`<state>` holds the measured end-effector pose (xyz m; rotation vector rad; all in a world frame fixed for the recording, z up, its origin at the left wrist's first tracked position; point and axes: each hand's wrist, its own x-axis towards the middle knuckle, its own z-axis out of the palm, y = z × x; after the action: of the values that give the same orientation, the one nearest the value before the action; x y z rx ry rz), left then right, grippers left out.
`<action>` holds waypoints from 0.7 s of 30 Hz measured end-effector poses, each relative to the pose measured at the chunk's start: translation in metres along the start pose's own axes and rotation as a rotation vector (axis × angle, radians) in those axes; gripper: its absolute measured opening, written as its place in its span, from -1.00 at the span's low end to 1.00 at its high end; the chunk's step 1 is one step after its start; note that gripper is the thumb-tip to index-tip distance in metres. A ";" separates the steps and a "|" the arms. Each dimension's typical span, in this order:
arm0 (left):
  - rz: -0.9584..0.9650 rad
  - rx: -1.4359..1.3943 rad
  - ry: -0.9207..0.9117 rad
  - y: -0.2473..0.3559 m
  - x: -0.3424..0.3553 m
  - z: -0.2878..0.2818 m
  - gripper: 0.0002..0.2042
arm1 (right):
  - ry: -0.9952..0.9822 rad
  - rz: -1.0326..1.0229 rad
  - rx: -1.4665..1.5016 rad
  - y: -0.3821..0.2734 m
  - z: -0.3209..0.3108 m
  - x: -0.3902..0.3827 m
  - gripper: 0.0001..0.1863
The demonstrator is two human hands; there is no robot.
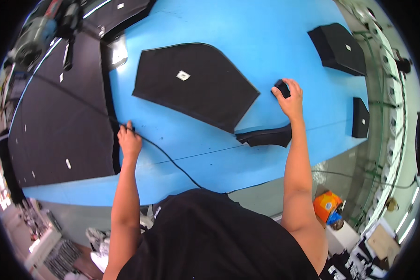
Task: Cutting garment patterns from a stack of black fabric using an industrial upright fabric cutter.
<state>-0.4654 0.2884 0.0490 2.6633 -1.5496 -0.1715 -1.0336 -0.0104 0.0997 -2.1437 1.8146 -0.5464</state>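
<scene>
At the left, my left hand [130, 143] is closed around a thin black cable [169, 157] beside the edge of a large stack of black fabric [63, 126]. The cable runs from the upper left, past the hand, toward my body. Out to the right, my right hand [290, 99] grips a small black fabric piece [282, 88] between thumb and fingers, over the blue tabletop [266, 42]. Between my hands lies a broad, angular black fabric panel [196, 86] with a white label. A narrow curved black piece [268, 136] sits below it, partly behind my right forearm.
Two smaller black stacks, an upper one [343, 49] and a lower one [360, 119], lie near the table's right edge. A cutting machine [37, 39] hangs over the upper left. An orange bag [328, 205] is beyond the near right edge.
</scene>
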 end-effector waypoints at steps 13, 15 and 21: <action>0.149 -0.152 -0.117 -0.011 -0.122 -0.031 -0.49 | -0.881 0.105 -0.167 0.013 -0.055 -0.120 0.67; 0.128 -0.189 -0.104 -0.017 -0.137 -0.027 -0.52 | -0.787 0.033 -0.243 0.000 -0.053 -0.161 0.55; 0.072 -0.352 -0.089 -0.030 -0.167 -0.012 -0.61 | -0.326 0.332 -0.174 -0.021 -0.011 -0.239 0.06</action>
<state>-0.5199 0.4481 0.0688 2.3524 -1.4754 -0.5138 -1.0542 0.2289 0.0939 -1.8365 2.0200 0.0374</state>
